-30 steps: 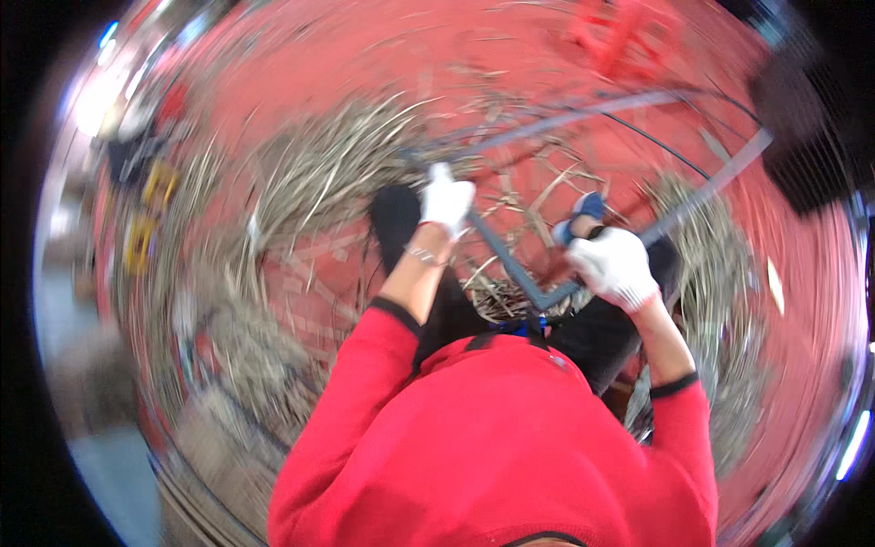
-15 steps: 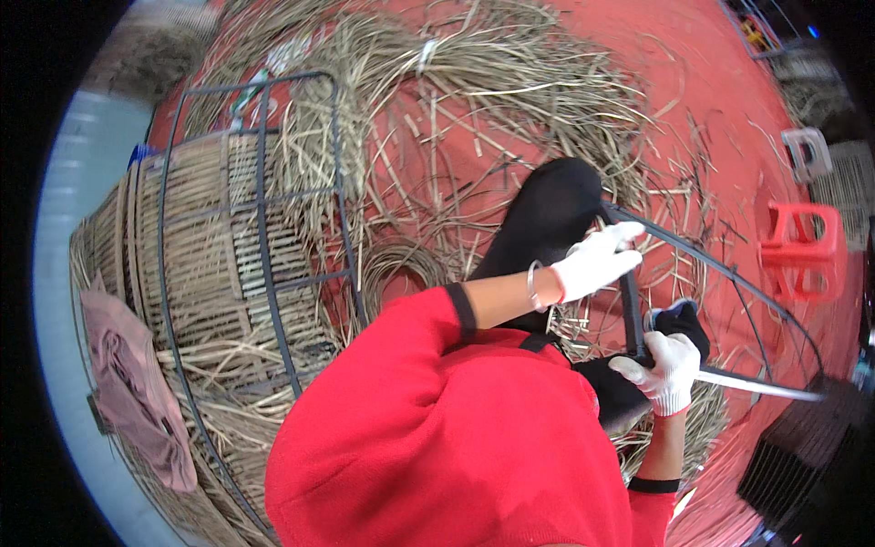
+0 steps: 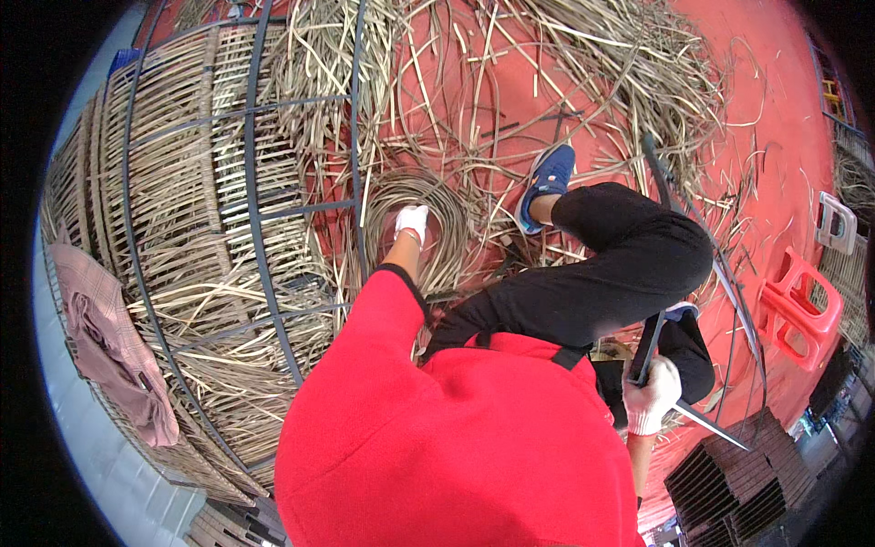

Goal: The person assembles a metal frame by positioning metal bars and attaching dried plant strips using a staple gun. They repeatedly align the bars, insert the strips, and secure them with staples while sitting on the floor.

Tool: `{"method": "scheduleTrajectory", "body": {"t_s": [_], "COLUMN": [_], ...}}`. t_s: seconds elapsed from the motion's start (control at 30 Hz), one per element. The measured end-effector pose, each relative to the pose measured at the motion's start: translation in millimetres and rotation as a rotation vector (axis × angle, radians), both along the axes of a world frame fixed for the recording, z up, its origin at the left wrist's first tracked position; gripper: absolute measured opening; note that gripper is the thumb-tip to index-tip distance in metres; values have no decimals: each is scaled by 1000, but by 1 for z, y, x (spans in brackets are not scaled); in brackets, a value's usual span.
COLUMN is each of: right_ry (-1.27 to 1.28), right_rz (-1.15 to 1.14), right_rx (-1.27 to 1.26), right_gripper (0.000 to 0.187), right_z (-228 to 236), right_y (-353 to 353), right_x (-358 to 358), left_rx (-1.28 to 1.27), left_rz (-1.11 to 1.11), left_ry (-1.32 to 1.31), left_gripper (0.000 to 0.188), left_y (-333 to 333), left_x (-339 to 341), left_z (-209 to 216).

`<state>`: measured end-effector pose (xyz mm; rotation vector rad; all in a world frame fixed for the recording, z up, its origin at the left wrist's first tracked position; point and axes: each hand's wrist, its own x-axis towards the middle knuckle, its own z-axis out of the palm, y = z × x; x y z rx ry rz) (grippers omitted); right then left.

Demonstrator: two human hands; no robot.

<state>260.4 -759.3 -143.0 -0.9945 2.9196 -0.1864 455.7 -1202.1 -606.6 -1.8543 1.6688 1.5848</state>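
A: What sits at the far left?
B: A pinkish-brown cloth [image 3: 114, 342], lying on a large curved piece of woven slats [image 3: 173, 150]. A dark barred frame [image 3: 250, 146] shows over it, with slats and long pale strips visible through its openings.
A: And the person's left hand?
B: The left hand [image 3: 412, 221], in a white glove, is at a coil of strips [image 3: 451, 210] just beside the frame. Its fingers look curled, but whether they clamp any strip cannot be told.
A: Does the coil hold anything?
B: Its middle shows some red floor [image 3: 784, 137], partly behind the hand.
A: Where is the right hand?
B: The right hand [image 3: 652, 394], also gloved, is clamped around a dark bar [image 3: 650, 346], near the person's bent leg [image 3: 583, 292].
A: What lies farther right?
B: A dark slatted box-like piece [image 3: 702, 492], its inside too dim to read, then a red stool [image 3: 802, 310] and a grey-white stool [image 3: 836, 223]
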Motion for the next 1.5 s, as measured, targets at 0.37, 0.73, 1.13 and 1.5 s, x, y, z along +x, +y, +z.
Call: {"method": "scheduleTrajectory", "body": {"t_s": [0.37,0.73,1.13,1.5], "right_ry": [35,41,144,121], "right_rz": [-23,13,70,-172], "right_rx": [-46,-74,-235,-229], "right_gripper": [28,29,34,37], "right_z": [-10,-8,-3,-3], "right_y": [-32,-29,13,56], "right_x": [-32,-24,12,38], "left_rx": [-277,183,248,203], "left_rz": [-696,-413,-408,-439], "left_ry": [-301,290,306,248], "left_gripper": [48,28,22,27], "left_y": [59,36,55,32], "left_x": [-44,-18,-39,-23], "left_z": [49,220,288,234]}}
